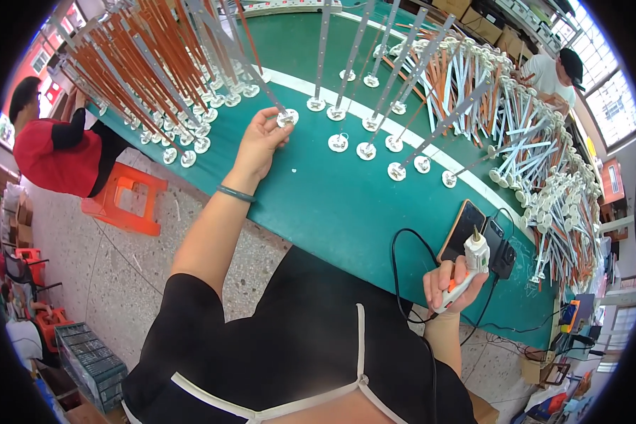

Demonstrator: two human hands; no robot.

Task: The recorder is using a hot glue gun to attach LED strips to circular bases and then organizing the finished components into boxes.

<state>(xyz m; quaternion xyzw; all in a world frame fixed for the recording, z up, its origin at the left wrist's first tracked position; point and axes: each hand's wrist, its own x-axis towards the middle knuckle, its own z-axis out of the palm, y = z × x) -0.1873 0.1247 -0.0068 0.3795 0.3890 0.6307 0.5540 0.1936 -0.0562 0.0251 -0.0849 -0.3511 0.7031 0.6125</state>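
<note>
My left hand (258,145) is closed on a round white base (287,119), its fingers at the rim. A long grey strip (258,78) rises from that base, leaning to the upper left. In my right hand (454,283) is a white hot glue gun (478,256) with an orange trigger, its nozzle pointing up and away from me. Between the hands and farther back, several white bases (366,150) with upright strips stand apart on the green table (346,205). At the far left a dense group of brown and grey strips (148,63) stands on similar bases.
A phone (462,227) and a black adapter (503,258) lie beside the glue gun, with a black cord (396,272) looping nearby. Loose strips with bases (544,191) are heaped at right. A person in red (60,159) sits by an orange stool (127,201); another person (555,78) is at far right.
</note>
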